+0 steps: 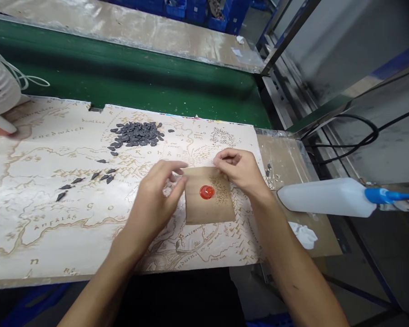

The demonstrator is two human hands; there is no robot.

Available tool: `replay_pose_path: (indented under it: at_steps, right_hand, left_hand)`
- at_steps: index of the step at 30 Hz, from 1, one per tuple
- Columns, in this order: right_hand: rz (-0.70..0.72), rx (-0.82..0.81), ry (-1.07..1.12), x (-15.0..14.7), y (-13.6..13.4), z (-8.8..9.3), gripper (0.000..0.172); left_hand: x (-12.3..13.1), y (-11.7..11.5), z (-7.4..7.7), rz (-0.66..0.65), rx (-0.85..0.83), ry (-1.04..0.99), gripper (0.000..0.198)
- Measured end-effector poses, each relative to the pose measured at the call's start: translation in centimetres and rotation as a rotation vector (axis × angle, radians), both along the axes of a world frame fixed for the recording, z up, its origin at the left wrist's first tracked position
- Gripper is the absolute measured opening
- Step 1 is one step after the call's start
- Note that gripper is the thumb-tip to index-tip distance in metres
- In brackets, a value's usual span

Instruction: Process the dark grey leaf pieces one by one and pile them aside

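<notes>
**Kraft paper** (196,209) bearing a **red wax seal** (206,192) lies centrally on a map sheet (54,227), between both hands and within reach of each. **Left hand** (155,195): half open, apparently empty, fingertips just beside the paper's left edge. **Right hand** (236,170): loosely curled at the paper's far right corner; any grip cannot be told. Dark leaf-shaped pieces (136,135) are heaped far left, apart from the paper; a plastic bottle (327,197) lies to the right.

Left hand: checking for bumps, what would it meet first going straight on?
The left hand probably meets the brown paper sheet first, at its upper left corner; depth is unclear, so it may pass above.
</notes>
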State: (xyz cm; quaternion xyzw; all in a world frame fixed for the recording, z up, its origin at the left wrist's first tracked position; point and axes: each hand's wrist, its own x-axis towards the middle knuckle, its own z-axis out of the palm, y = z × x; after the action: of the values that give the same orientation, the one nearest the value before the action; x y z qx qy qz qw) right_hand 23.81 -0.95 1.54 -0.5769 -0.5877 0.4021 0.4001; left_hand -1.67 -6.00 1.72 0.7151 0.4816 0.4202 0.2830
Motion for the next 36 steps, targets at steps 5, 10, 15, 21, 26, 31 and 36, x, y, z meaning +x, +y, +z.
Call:
replay_pose_path:
  at_steps: [5,10,15,21,26,31,36]
  right_hand:
    - [0.181,-0.213,0.302,-1.5,-3.2,2.3,0.030]
    - [0.236,-0.301,0.460,-1.4,-4.1,2.5,0.034]
    - [0.240,-0.316,0.508,-1.3,-4.7,2.2,0.034]
    - [0.102,-0.210,0.511,-1.7,-6.0,1.5,0.032]
    - [0.049,-0.094,0.456,-2.0,-6.9,1.2,0.030]
    - [0.079,0.022,0.454,-2.0,-7.2,0.8,0.019]
    - [0.132,0.112,0.378,-1.8,-7.3,0.7,0.013]
  left_hand:
    - [2.4,0.1,0.6,-0.155,0.084,-0.075,0.023]
    - [2.7,-0.1,0.6,-0.212,0.172,-0.083,0.015]
    - [2.6,-0.4,0.7,-0.246,0.189,-0.079,0.014]
    - [3.2,-1.0,0.5,-0.192,0.031,-0.182,0.011]
    - [3.5,-1.5,0.2,-0.174,-0.389,-0.508,0.007]
    - [3.2,-1.1,0.0,-0.258,-0.624,-0.688,0.010]
    - [3.2,-1.2,0.0,-0.321,-0.773,-0.775,0.011]
